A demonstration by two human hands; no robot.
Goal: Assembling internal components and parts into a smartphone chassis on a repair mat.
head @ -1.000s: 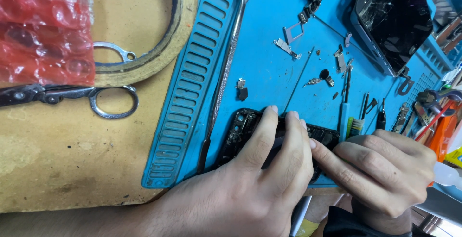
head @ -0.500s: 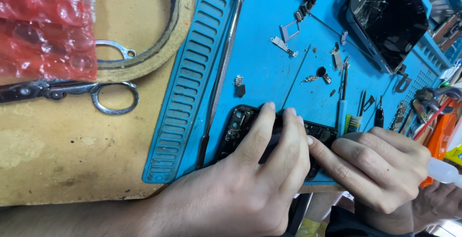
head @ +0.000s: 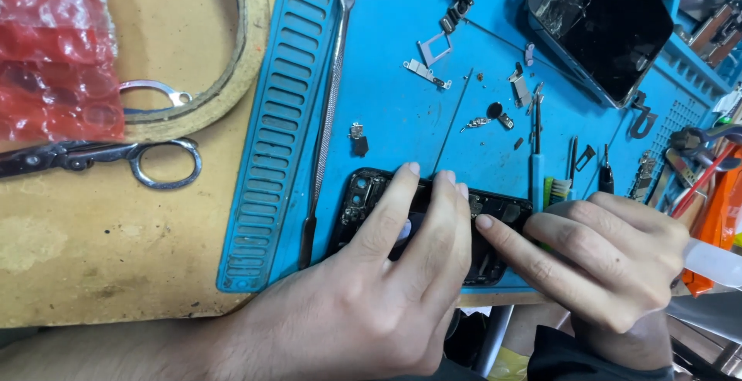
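A blue repair mat (head: 402, 64) is lying across a worn tan tabletop (head: 93, 250), filling the middle and right of the frame. At lower centre the left hand (head: 371, 296) is pressing down on an opened black phone chassis (head: 363, 199), its fingers (head: 402, 195) spread flat over the frame rather than closed around it. The right hand (head: 610, 265) is coming in from the lower right, forefinger extended and touching the chassis edge, the other fingers curled loosely; whether they are pinching anything I cannot tell. Just above, a blue-handled tool (head: 536, 168), tiny brackets (head: 425, 72) and loose screws are lying scattered. A long metal spudger (head: 328, 110) is running along the mat's ribbed edge. A cracked phone screen (head: 603, 25) is sitting at upper right; scissors (head: 108, 157) and red bubble wrap (head: 54, 49) at upper left. A slipping fingertip could likely knock the small parts off the mat, or hard pressure could bend exposed components.
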